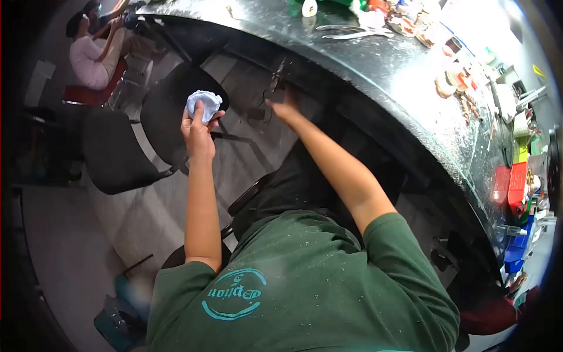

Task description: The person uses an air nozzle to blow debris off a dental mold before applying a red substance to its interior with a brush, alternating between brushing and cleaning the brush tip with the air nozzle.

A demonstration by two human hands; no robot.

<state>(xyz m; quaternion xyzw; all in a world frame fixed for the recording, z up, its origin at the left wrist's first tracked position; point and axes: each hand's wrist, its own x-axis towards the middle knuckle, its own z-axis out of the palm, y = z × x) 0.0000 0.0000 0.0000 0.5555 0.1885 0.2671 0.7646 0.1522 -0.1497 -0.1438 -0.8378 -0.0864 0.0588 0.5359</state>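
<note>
A pale, rounded lump with an uneven rim (pixel 203 107) rests in my left hand (pixel 199 130), the thumb pressed on its front and the fingers behind it. My right hand (pixel 284 107) reaches to the shadow beneath the table edge, beside a small metal-looking device (pixel 277 79) with a thin dark cable below it. The fingers are partly in shadow, and whether they touch the device is unclear.
The glossy dark table (pixel 375 64) curves along the front and right, bearing metal tools (pixel 358 33), a red bin (pixel 518 185) and a blue bin (pixel 519 249). Black chairs (pixel 120 152) stand at left. A seated person (pixel 94 61) is at upper left.
</note>
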